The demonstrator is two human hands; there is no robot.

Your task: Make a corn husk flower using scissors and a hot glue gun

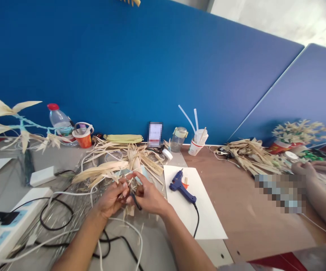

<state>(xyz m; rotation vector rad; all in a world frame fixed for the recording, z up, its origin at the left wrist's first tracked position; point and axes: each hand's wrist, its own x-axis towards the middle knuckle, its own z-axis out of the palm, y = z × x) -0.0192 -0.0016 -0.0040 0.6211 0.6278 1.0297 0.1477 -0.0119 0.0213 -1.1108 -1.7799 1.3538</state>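
My left hand [114, 197] is closed, its fingertips pinching a small pale strip of dried corn husk [127, 183]. Close against it, my right hand [147, 194] is closed around a slim black-handled tool [136, 201]; its working end is hidden among the fingers, so I cannot tell its exact kind. Just beyond both hands lies a loose pile of dried corn husks [134, 156]. To the right, a blue glue gun [182, 186] with an orange trigger rests on a sheet of white paper [205, 210].
A white power strip [29, 207] and tangled cables lie at left. Along the blue partition [151, 67] stand a bottle [59, 120], an orange cup [83, 139], a phone [155, 134], a jar [178, 140] and a white cup [196, 145]. Another person's hands [306, 173] work at far right.
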